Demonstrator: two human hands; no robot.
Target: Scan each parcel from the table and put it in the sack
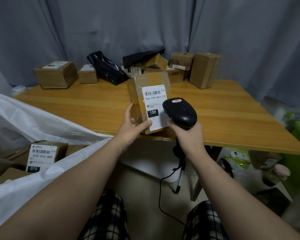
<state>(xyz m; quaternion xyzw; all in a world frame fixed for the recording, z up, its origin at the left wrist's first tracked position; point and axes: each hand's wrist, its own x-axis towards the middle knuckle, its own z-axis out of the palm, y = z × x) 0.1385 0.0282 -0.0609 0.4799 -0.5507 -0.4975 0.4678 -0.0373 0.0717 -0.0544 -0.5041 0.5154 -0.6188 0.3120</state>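
Cardboard parcel (145,94) gripped in left hand (133,126), scanner (180,111) just beside

A curtained room used for sorting post: grey curtain (145,23) behind the desk (232,118), parcels (56,75) along its far edge, sack (33,118) at its left.
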